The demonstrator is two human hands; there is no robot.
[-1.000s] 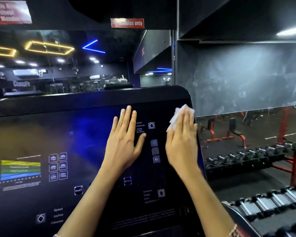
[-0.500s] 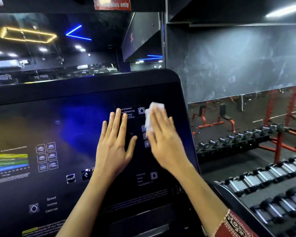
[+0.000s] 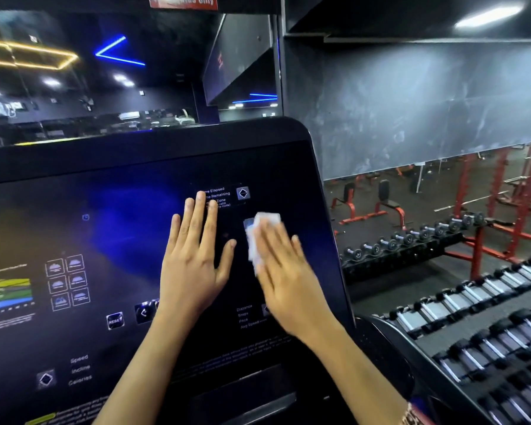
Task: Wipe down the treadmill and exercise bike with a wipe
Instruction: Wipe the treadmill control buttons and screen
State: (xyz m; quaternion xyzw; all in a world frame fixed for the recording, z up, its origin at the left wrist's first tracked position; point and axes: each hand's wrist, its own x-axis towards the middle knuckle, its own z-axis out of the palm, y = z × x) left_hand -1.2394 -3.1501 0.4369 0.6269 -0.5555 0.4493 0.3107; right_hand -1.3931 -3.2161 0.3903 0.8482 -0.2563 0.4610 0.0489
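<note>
- Right hand (image 3: 284, 280), fingers flat, presses the wipe (image 3: 259, 237) on the treadmill console (image 3: 135, 240), right side.
- Left hand (image 3: 193, 265) rests flat, holding nothing.
- Console wiping underway; bike out of sight, likely left.

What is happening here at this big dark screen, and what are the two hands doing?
A person is wiping the treadmill console in a gym. The right hand presses a white wipe flat against the right part of the panel, over the small buttons there. The left hand lies flat on the panel beside it, fingers straight, holding nothing. Racks of dumbbells stand to the right of the machine.
</note>
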